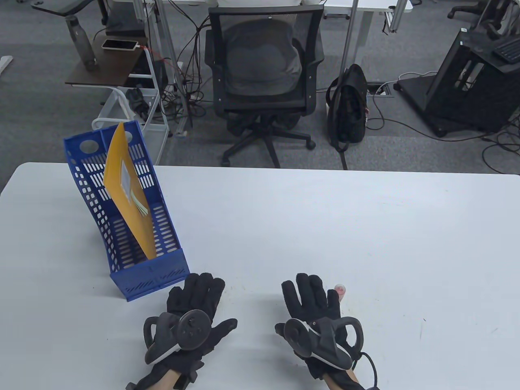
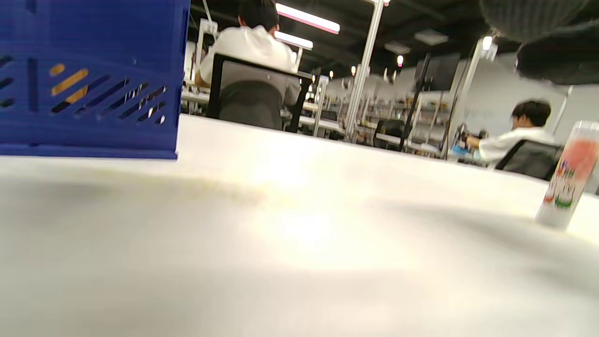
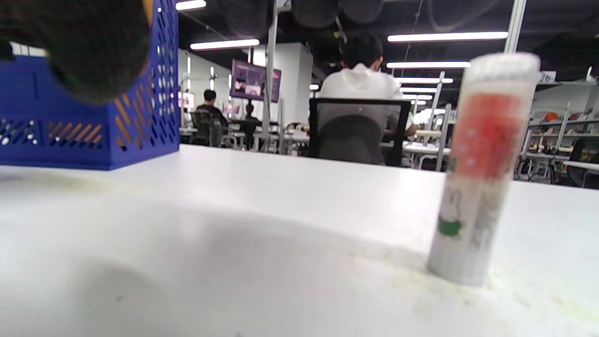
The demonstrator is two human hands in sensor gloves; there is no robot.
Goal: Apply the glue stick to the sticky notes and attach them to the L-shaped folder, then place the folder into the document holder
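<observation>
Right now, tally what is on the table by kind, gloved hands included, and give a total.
Document holder: 1
Folder: 1
Glue stick: 1
Gloved hands, left hand and right hand, both flat on the table: 2
Total: 5

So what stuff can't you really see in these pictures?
- Glue stick, table view: mostly hidden behind the right hand.
- Sticky notes on the yellow folder, table view: too small to count.
- Folder's lower part: covered by the blue document holder.
- Glue stick label, wrist views: blurred.
</observation>
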